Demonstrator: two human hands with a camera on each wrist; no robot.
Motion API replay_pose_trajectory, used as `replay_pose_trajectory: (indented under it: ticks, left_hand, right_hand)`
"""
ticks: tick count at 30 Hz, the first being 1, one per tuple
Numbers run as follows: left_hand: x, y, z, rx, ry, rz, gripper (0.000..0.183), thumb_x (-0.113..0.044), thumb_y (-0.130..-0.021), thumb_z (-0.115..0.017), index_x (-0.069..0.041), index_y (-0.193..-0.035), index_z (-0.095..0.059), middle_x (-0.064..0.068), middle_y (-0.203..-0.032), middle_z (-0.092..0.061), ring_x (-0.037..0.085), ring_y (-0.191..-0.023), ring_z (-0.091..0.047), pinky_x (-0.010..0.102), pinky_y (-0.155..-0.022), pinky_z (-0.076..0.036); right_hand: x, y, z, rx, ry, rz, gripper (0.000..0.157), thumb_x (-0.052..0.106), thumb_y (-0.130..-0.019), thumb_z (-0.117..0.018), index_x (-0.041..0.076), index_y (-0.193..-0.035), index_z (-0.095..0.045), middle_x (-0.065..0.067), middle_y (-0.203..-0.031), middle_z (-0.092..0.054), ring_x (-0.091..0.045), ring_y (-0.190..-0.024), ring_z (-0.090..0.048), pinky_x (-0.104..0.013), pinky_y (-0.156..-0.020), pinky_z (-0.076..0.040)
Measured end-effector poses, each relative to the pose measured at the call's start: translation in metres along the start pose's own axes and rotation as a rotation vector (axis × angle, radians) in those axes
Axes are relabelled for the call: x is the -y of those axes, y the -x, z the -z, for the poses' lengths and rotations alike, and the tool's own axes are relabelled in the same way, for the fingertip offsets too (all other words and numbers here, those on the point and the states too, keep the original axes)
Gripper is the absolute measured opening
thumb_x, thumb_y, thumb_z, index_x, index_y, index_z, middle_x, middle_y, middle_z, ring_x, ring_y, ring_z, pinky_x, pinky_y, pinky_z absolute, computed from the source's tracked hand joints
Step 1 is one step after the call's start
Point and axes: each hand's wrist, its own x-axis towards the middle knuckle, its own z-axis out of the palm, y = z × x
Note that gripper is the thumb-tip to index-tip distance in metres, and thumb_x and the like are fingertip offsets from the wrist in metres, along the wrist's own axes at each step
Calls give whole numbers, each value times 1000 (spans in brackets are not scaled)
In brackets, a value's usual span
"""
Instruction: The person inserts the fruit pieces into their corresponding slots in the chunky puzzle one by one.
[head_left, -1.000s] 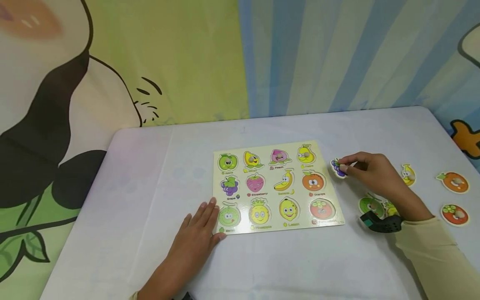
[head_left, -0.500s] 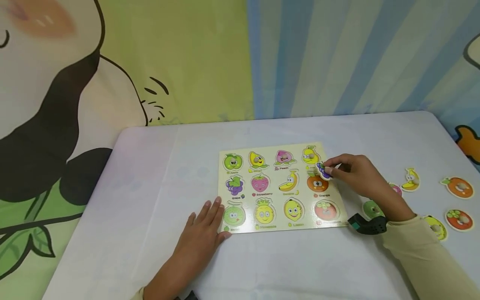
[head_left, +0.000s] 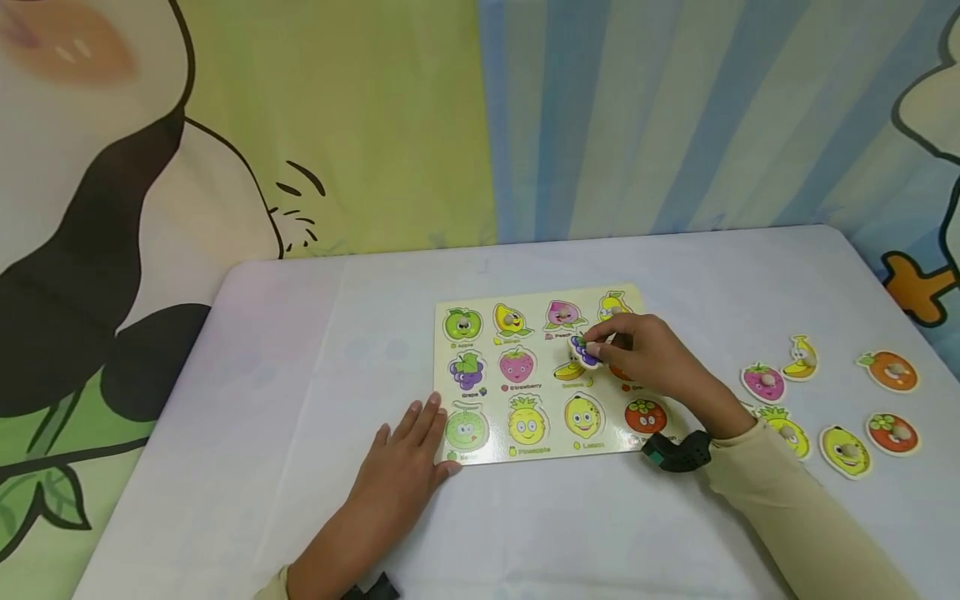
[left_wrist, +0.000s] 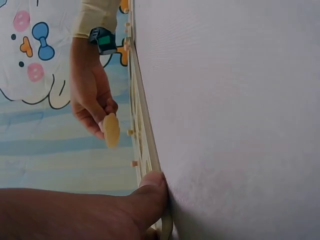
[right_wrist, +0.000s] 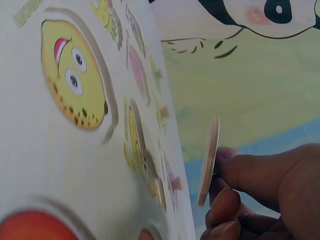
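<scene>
A fruit puzzle board [head_left: 487, 450] with printed recesses lies on the table. My right hand [head_left: 648, 354] pinches a grape puzzle piece [head_left: 581, 350] above the board, overlapping the banana recess in the head view. The right wrist view shows that piece edge-on, raised off the board, between thumb and fingers. My left hand [head_left: 401, 462] lies with extended fingers at the board's lower left corner; in the left wrist view its thumb [left_wrist: 152, 187] rests on the board's edge. The top row holds knobbed apple [head_left: 462, 324], mango-like and peach [head_left: 562, 314] pieces; the pear [head_left: 613, 303] is partly covered.
Loose pieces lie on the table at the right: a strawberry [head_left: 763, 383], a banana [head_left: 801, 358], an orange [head_left: 888, 371], a red fruit [head_left: 892, 433], a lemon [head_left: 846, 451] and a pineapple [head_left: 783, 429] partly behind the right sleeve. A cartoon-printed backdrop [head_left: 337, 125] stands behind the table.
My right hand has carried the grape piece leftward from beside the board to above its middle. My left hand stays at the board's corner.
</scene>
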Motion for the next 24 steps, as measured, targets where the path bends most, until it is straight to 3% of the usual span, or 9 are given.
replay_pose_trajectory:
  ticks: [10,19,24]
  left_hand:
    - [-3,-3,2,-6,-24,-22,72,-39,-85,-73,3,-139,-50,18,-149,-40,37,-134,-40,59,-92,-45]
    - [-2,-2,4,-22,-49,-31,71,-39,-85,-73,3,-138,-51,19,-147,-42,38,-133,-42,56,-92,-45]
    - [-2,-3,3,-16,-66,-31,70,-42,-87,-70,2,-138,-51,18,-147,-43,39,-132,-42,57,-98,-41]
  right_hand:
    - [15,-13,-20,33,-32,69,11,9,-90,-70,8,-101,-74,-2,-88,-65,-19,-70,-56,-30,-61,-45]
    - [28,-23,-39,55,-67,80,10,11,-91,-70,9,-100,-74,-2,-86,-64,-18,-64,-55,-29,-56,-46]
    - [41,-27,-49,64,-63,113,9,11,-91,-70,11,-99,-74,0,-88,-64,-18,-67,-53,-30,-60,-45]
